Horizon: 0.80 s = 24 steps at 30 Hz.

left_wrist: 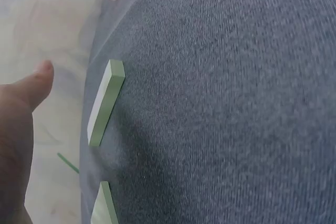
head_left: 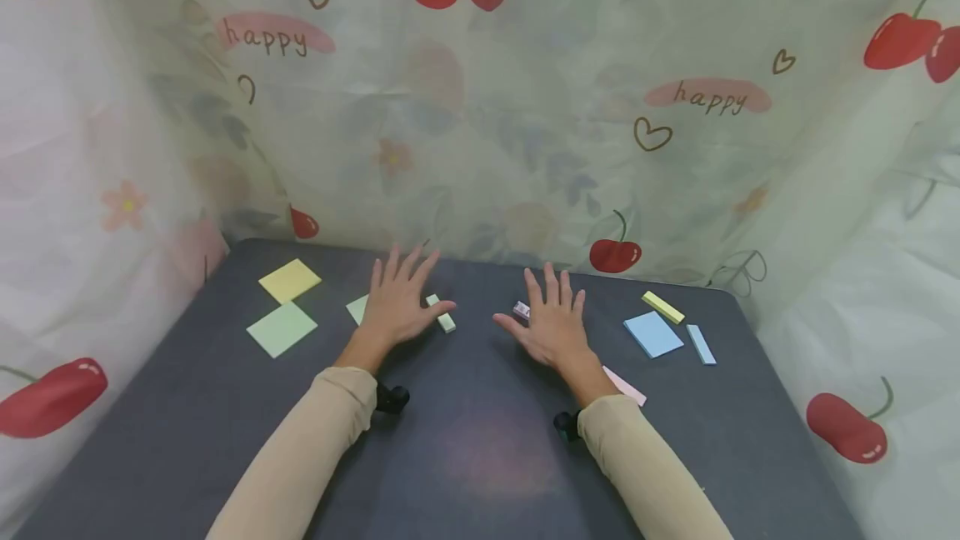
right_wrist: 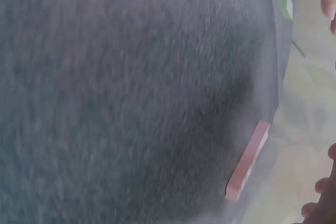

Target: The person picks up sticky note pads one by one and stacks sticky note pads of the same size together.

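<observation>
Both bare hands hover over the dark table, fingers spread and holding nothing. My left hand (head_left: pixel 397 307) reaches toward the back, its thumb overlapping a narrow light-green sticky-note pad (head_left: pixel 441 314) in the head view. A square green pad (head_left: pixel 357 309) is partly hidden behind that hand. The left wrist view shows the thumb (left_wrist: pixel 31 87) apart from the narrow green pad (left_wrist: pixel 106 103). My right hand (head_left: pixel 551 327) partly covers a small pale pink pad (head_left: pixel 521 309) near its thumb. Another pink pad (head_left: pixel 625 387) pokes out beside the right wrist. A pink block-like pad (right_wrist: pixel 248 162) appears in the right wrist view.
On the left lie a square yellow pad (head_left: pixel 290 281) and a square green pad (head_left: pixel 282 329). A square blue pad (head_left: pixel 653 334), a narrow yellow pad (head_left: pixel 663 307) and a narrow blue pad (head_left: pixel 701 345) lie on the right. A cherry-print curtain (head_left: pixel 480 140) encloses the table (head_left: pixel 480 457).
</observation>
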Tool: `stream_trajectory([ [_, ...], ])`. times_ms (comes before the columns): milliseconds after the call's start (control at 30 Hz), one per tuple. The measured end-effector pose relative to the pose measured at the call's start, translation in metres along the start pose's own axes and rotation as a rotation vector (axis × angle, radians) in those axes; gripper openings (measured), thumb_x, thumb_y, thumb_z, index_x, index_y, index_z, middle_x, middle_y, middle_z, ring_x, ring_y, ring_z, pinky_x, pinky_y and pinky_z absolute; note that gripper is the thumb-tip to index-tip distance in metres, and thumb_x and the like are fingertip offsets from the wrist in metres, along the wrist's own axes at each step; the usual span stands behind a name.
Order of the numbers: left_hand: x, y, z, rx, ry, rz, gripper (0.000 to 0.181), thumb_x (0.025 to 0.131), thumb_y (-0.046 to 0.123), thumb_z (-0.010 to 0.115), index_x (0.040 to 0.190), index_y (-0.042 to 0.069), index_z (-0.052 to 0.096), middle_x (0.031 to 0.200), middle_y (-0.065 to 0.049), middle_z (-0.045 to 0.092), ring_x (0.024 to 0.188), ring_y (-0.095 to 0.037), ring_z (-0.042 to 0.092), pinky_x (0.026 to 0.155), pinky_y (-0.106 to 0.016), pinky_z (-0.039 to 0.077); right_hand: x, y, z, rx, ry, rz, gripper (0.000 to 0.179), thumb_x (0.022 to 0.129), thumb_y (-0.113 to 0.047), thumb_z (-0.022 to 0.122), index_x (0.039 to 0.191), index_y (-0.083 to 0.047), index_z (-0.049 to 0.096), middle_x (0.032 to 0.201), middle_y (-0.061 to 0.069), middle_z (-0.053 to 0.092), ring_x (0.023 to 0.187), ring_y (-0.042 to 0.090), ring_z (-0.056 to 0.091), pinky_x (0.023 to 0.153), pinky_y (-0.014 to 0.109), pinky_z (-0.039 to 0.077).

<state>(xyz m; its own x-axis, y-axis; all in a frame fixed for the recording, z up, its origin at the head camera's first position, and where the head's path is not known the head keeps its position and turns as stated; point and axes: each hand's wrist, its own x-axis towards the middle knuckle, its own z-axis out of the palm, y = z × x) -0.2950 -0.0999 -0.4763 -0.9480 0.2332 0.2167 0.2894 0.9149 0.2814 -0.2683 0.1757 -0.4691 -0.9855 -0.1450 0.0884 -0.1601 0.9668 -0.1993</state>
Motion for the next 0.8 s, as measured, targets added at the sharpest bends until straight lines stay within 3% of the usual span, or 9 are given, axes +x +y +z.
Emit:
stream_trajectory([
  [300, -0.001, -0.007, -0.002, -0.046, -0.065, 0.052, 0.075, 0.096, 0.058, 0.062, 0.158, 0.023, 0.039, 0.167, -0.009, 0.031, 0.159, -0.042, 0.008, 0.124, -0.068, 0.011, -0.001, -0.021, 0.007, 0.031, -0.01, -0.079, 0.1, 0.091, -0.08, 0.047, 0.164, -0.018, 0.019, 0.171, 0.016, 0.014, 0.16, 0.039, 0.01, 0.125, 0.06, 0.02],
  [633, 0.0, -0.017, -0.004, -0.125, -0.166, 0.096, 0.067, 0.097, 0.038, 0.068, 0.156, 0.017, 0.044, 0.163, -0.012, 0.04, 0.156, -0.044, 0.022, 0.123, -0.067, 0.018, -0.004, -0.049, 0.023, 0.11, 0.007, -0.166, 0.09, 0.093, -0.07, 0.057, 0.161, -0.015, 0.031, 0.162, 0.017, 0.031, 0.151, 0.038, 0.031, 0.117, 0.055, 0.038],
  [800, -0.001, -0.023, -0.008, -0.103, -0.179, 0.106, 0.065, 0.096, 0.032, 0.07, 0.154, 0.014, 0.046, 0.16, -0.014, 0.044, 0.154, -0.045, 0.025, 0.124, -0.063, 0.02, -0.004, -0.059, 0.031, 0.131, 0.001, -0.199, 0.087, 0.094, -0.067, 0.058, 0.158, -0.013, 0.036, 0.156, 0.017, 0.038, 0.143, 0.037, 0.041, 0.115, 0.053, 0.041],
])
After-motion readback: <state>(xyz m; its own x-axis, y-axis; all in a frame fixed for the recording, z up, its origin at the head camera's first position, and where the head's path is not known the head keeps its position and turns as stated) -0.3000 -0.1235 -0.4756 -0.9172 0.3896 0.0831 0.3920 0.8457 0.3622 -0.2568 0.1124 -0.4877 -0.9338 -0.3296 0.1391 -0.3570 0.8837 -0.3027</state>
